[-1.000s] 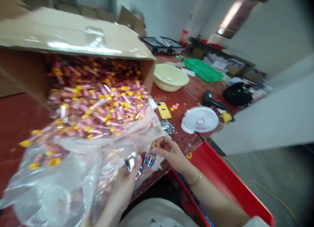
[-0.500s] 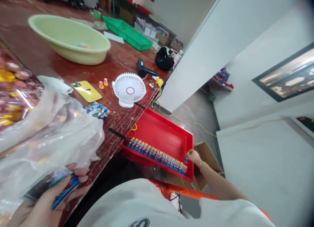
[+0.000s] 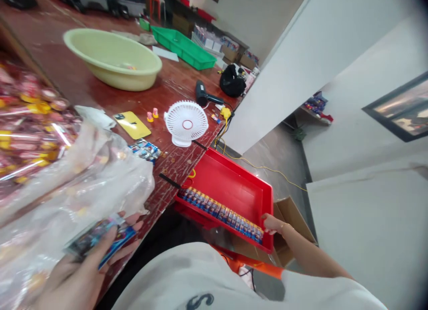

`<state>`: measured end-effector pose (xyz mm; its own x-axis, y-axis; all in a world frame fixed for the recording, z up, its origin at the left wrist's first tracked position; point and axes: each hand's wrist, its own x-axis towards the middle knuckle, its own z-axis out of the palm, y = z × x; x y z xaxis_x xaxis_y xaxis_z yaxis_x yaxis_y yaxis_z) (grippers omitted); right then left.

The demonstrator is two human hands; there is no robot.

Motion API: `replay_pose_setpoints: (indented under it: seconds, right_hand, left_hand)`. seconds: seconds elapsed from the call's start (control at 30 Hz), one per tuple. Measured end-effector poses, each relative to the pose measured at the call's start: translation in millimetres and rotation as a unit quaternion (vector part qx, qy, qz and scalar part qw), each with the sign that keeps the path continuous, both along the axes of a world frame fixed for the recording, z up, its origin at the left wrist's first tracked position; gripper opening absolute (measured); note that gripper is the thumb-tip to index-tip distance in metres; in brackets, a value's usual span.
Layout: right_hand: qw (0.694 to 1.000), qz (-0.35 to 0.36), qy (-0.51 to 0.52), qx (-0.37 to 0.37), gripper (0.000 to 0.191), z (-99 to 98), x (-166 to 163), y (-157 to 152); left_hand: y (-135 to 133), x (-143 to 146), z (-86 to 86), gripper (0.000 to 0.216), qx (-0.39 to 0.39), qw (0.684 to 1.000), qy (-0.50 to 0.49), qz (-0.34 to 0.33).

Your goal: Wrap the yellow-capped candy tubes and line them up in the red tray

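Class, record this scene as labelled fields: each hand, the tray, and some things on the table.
Left hand: holding blue printed wrappers near the plastic sheeting
Right hand: at one end of the red tray; cannot tell if it holds anything
Tray contents: row of blue packs with yellow tops, along the side nearest the person
Table: yellow phone, white fan, hair dryer, pale yellow bowl

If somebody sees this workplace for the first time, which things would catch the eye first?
Probably the bright red tray beside the table, with the right hand at one end of its row of small blue-and-yellow items. Next might come the wide pale-yellow basin on the table and the heap of pink-and-yellow pieces at the picture's left edge.
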<state>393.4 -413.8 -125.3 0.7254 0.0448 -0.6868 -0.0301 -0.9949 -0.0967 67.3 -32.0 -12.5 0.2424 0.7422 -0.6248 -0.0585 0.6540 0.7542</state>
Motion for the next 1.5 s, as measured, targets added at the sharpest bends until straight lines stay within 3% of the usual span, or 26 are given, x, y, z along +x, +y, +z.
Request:
replay_pose_setpoints:
  seconds: [0.1,0.2,0.23,0.33,0.4,0.5,0.6,0.7,0.83,0.93,1.0,1.07,1.13,1.23,1.5]
  right_hand:
    - [0.993,0.109,-0.022,0.042,0.006,19.7,2,58]
    - [0.949,0.260,-0.035,0.176,0.014,41.2,-25,162]
    - [0.917,0.318,-0.032,0.237,0.016,51.3,-43,202]
    - [0.736,0.502,-0.070,0.449,0.016,86.8,-109,327]
    - [0.659,0.546,-0.154,0.494,0.014,105.8,-150,406]
    - [0.660,0.532,-0.234,0.476,0.019,114.5,-189,506]
    - [0.683,0.512,-0.247,0.458,0.027,103.7,-207,561]
    - [0.678,0.514,-0.227,0.474,0.027,92.5,-213,570]
    - [0.639,0.530,-0.152,0.536,0.026,101.4,-212,543]
    - [0.605,0.524,0.059,0.597,0.027,121.8,-214,514]
    - [0.572,0.473,0.243,0.624,0.029,136.0,-219,497]
    - [0.554,0.426,0.336,0.632,0.036,147.6,-224,486]
    - [0.552,0.433,0.338,0.628,0.031,155.6,-228,480]
    - [0.541,0.513,0.274,0.608,0.018,162.9,-231,479]
    - [0.471,0.626,0.184,0.594,0.011,179.8,-240,481]
  left_hand:
    - [3,-13,0.8,0.045,-0.029,0.999,-0.041,0.021]
    - [11,-28,1.9,0.040,-0.013,0.997,-0.061,0.036]
    - [14,-33,2.6,0.038,0.001,0.997,-0.067,0.039]
    - [22,-49,5.1,0.036,0.028,0.996,-0.063,0.048]
    - [24,-61,6.0,0.036,0.027,0.996,-0.061,0.060]
    - [24,-74,4.5,0.035,0.025,0.995,-0.059,0.081]
    - [25,-83,0.8,0.033,0.037,0.992,-0.052,0.108]
    - [27,-89,-3.3,0.033,0.049,0.988,-0.030,0.142]
    - [31,-93,-5.3,0.035,0.051,0.984,-0.030,0.168]
    - [33,-92,-2.0,0.033,0.056,0.983,-0.038,0.169]
    - [35,-91,1.3,0.029,0.066,0.986,-0.041,0.148]
    - [37,-91,4.0,0.025,0.071,0.990,-0.041,0.119]
    - [38,-91,5.5,0.025,0.065,0.993,-0.040,0.093]
    - [38,-91,6.9,0.027,0.061,0.994,-0.042,0.074]
    - [36,-91,8.9,0.018,0.107,0.991,-0.034,0.074]
